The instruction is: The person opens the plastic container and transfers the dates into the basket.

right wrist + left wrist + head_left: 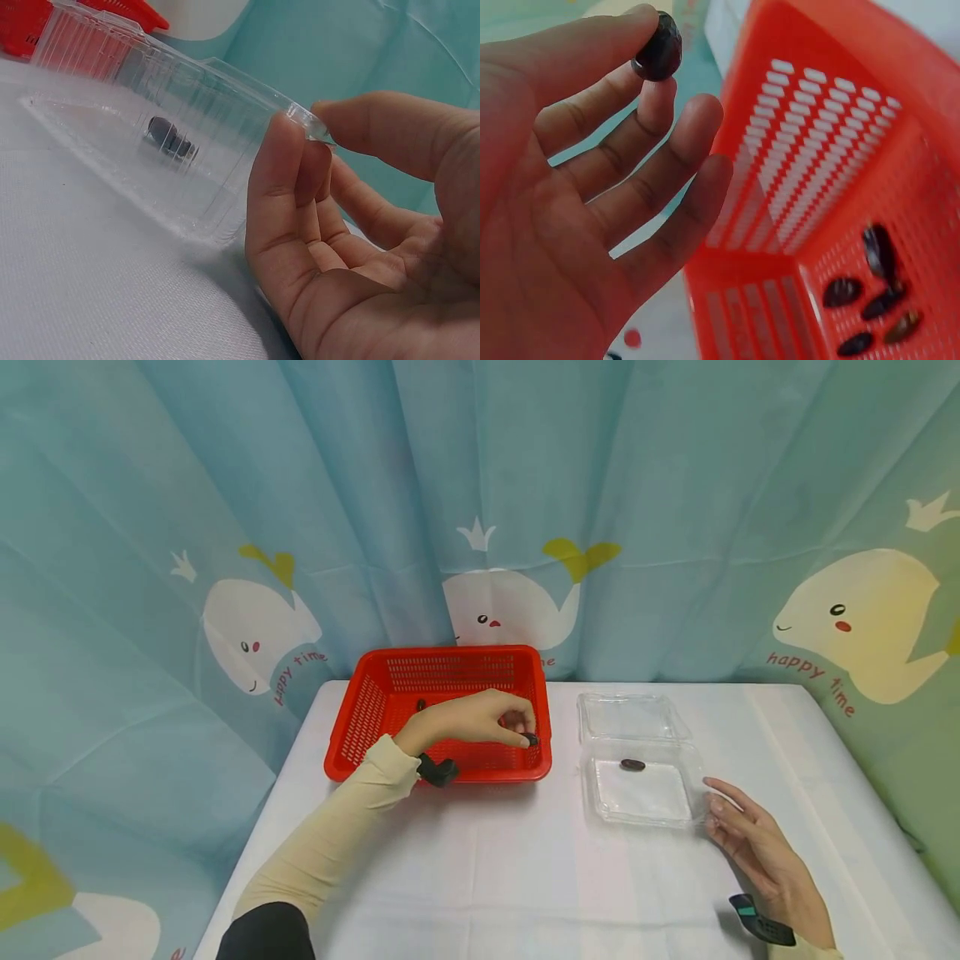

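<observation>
My left hand (487, 717) is over the right end of the red plastic basket (442, 652), thumb and fingertips pinching a dark, glossy date (658, 49). Several more dates (880, 251) lie on the basket's slotted floor in the left wrist view. To the right stands a clear plastic clamshell box (645, 820), its lid (628, 697) folded back behind it. One dark date (632, 765) lies inside the box, near its back wall. With thumb and fingers, my right hand (761, 843) pinches the box's right rim (307, 120).
A white cloth covers the table (525, 877). Behind it hangs a blue-green curtain (525, 460) printed with whales. The basket and the box stand side by side with a strip of table between them. A dark band (761, 922) is on the right wrist.
</observation>
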Tool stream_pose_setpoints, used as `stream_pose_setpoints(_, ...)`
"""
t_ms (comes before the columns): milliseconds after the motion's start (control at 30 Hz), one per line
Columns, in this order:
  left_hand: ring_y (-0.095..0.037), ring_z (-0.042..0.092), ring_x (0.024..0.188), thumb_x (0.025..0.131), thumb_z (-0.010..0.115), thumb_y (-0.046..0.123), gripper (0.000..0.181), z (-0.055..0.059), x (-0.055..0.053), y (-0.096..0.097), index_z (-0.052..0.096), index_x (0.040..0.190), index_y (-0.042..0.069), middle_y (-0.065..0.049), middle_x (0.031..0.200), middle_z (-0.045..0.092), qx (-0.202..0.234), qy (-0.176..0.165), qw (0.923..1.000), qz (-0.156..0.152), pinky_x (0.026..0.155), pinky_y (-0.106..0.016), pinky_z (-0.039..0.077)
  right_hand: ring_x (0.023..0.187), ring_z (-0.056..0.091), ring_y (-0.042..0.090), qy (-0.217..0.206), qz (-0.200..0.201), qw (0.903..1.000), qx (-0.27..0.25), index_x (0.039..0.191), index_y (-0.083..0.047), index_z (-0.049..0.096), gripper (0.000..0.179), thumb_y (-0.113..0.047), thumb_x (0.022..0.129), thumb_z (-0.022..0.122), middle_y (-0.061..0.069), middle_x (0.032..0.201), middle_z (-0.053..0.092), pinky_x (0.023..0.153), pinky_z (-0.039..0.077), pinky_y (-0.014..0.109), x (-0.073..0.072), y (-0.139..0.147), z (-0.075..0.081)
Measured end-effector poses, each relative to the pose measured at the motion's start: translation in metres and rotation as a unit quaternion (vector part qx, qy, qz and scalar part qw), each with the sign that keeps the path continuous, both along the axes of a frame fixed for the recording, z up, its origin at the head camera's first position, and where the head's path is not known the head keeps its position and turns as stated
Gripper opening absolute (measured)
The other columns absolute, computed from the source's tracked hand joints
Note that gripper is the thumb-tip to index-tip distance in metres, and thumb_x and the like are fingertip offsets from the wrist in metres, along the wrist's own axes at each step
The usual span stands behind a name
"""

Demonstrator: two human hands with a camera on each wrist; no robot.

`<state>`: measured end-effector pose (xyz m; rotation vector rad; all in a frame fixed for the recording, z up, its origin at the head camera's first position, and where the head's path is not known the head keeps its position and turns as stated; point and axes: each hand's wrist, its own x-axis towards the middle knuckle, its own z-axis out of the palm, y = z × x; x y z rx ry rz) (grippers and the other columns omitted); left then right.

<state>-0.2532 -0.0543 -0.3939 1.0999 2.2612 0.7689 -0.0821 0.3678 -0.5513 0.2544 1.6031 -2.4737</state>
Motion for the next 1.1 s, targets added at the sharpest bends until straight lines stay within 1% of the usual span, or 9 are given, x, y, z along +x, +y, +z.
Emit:
stream_pose_setpoints(133,-0.018,0.065,0.088,0.097,0.075,0.025,0.011,0.001,-0.007,-0.018,0.068,0.104,0.021,0.000,0.095,0.068,-0.007,-0.023,0.9995,0.022,0.073,-0.026,0.056,0.085,0.064,0.004,0.002,0.001,1.0000,0.003,0.127,-0.033,0.066,0.038,-0.003,0.108,0.051,-0.011,0.101,0.069,0.076,0.057,0.019,0.000,0.000,0.000)
stream_pose_setpoints(233,-0.022,0.066,0.083,0.097,0.075,0.021,0.010,-0.001,-0.016,-0.031,0.068,0.103,0.018,-0.006,0.093,0.068,-0.005,-0.040,0.9985,0.036,0.070,-0.030,0.058,0.085,0.064,0.004,0.002,0.000,1.0000,0.003,0.127,-0.033,0.066,0.038,-0.003,0.108,0.052,-0.011,0.101,0.069,0.076,0.057,0.019,0.000,0.001,0.000)
stream_pose_setpoints(300,-0.021,0.067,0.084,0.097,0.075,0.019,0.009,-0.003,-0.022,-0.038,0.068,0.103,0.017,-0.006,0.094,0.068,-0.011,-0.037,0.9982,0.046,0.074,-0.030,0.059,0.086,0.064,0.004,0.002,0.001,1.0000,0.000,0.127,-0.033,0.066,0.038,-0.003,0.108,0.051,-0.011,0.102,0.069,0.076,0.057,0.019,0.000,0.001,0.001)
stream_pose_setpoints(433,-0.016,0.065,0.089,0.097,0.075,0.017,0.009,-0.009,-0.032,-0.054,0.069,0.104,0.015,-0.003,0.097,0.068,-0.029,-0.015,0.9973,0.066,0.080,-0.029,0.056,0.086,0.064,0.004,0.002,0.003,1.0000,0.000,0.127,-0.033,0.066,0.038,-0.004,0.108,0.051,-0.011,0.102,0.069,0.076,0.057,0.019,0.000,0.002,0.000)
stream_pose_setpoints(500,-0.016,0.062,0.092,0.097,0.075,0.017,0.010,-0.013,-0.037,-0.061,0.069,0.104,0.014,-0.002,0.097,0.067,-0.038,-0.004,0.9963,0.077,0.080,-0.028,0.053,0.086,0.064,0.004,0.001,0.003,1.0000,0.001,0.127,-0.034,0.066,0.038,-0.004,0.108,0.051,-0.011,0.102,0.069,0.076,0.057,0.019,0.000,0.002,-0.001)
stream_pose_setpoints(667,-0.017,0.057,0.088,0.096,0.075,0.015,0.010,-0.029,-0.049,-0.080,0.070,0.104,0.011,-0.003,0.095,0.065,-0.055,-0.011,0.9923,0.111,0.076,-0.028,0.048,0.086,0.064,0.004,-0.001,0.001,0.9999,0.010,0.127,-0.035,0.066,0.038,-0.005,0.108,0.052,-0.012,0.104,0.069,0.076,0.057,0.019,-0.001,0.001,-0.003)
stream_pose_setpoints(800,-0.017,0.055,0.085,0.097,0.075,0.015,0.011,-0.041,-0.058,-0.092,0.070,0.104,0.009,-0.005,0.095,0.065,-0.062,-0.014,0.9894,0.131,0.074,-0.028,0.045,0.086,0.064,0.003,-0.003,-0.002,0.9998,0.019,0.127,-0.035,0.066,0.038,-0.005,0.108,0.052,-0.012,0.104,0.068,0.076,0.057,0.019,-0.002,0.001,-0.005)
stream_pose_setpoints(967,-0.018,0.055,0.085,0.096,0.075,0.013,0.011,-0.049,-0.065,-0.099,0.070,0.104,0.008,-0.006,0.096,0.065,-0.064,-0.014,0.9866,0.149,0.075,-0.029,0.046,0.086,0.063,0.003,-0.009,-0.005,0.9996,0.026,0.126,-0.036,0.066,0.037,-0.006,0.108,0.053,-0.013,0.104,0.068,0.076,0.057,0.019,-0.003,0.002,-0.005)
stream_pose_setpoints(1100,-0.018,0.055,0.082,0.096,0.075,0.012,0.011,-0.056,-0.069,-0.102,0.070,0.103,0.006,-0.006,0.093,0.064,-0.071,-0.009,0.9834,0.166,0.074,-0.028,0.046,0.086,0.063,0.003,-0.015,-0.008,0.9995,0.026,0.125,-0.037,0.066,0.037,-0.007,0.108,0.053,-0.013,0.104,0.068,0.076,0.057,0.019,-0.003,0.002,-0.004)
